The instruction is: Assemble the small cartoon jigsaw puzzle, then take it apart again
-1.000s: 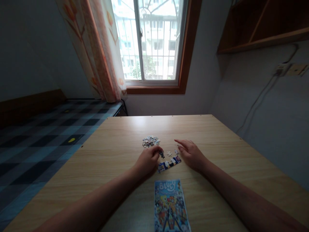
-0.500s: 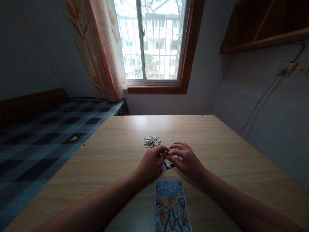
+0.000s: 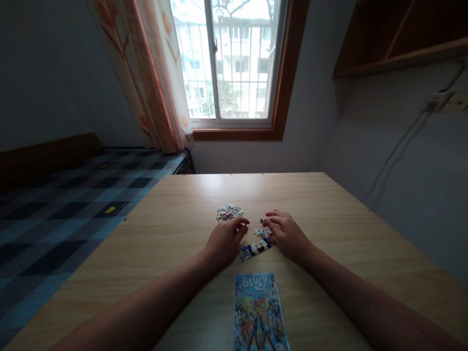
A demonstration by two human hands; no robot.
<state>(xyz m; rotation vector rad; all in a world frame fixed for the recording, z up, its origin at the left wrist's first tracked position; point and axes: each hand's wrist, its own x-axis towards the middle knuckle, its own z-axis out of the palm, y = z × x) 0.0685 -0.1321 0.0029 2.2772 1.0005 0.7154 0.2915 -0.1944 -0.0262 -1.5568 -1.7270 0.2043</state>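
Observation:
A joined strip of jigsaw puzzle (image 3: 257, 247) lies slantwise on the table between my hands, its right end partly covered by my right hand. Loose puzzle pieces (image 3: 260, 232) sit just beyond the strip. My left hand (image 3: 225, 240) is at the strip's left, thumb and forefinger closed together; whatever they pinch is too small to make out. My right hand (image 3: 288, 235) has its fingers bent together at a dark puzzle piece (image 3: 262, 221). Behind my left hand is a pile of puzzle pieces (image 3: 229, 211), its near edge partly hidden.
A picture sheet lettered "BLUEY" (image 3: 259, 312) lies on the wooden table (image 3: 164, 234) between my forearms. Left of the table stands a bed with a checked cover (image 3: 73, 214). Beyond are a window (image 3: 241, 68) and a curtain (image 3: 149, 83); a wall shelf (image 3: 409, 61) hangs at right.
My hands have drawn apart, the left one leftward and the right one slightly away and right. More of the strip and the loose pieces beyond it now shows.

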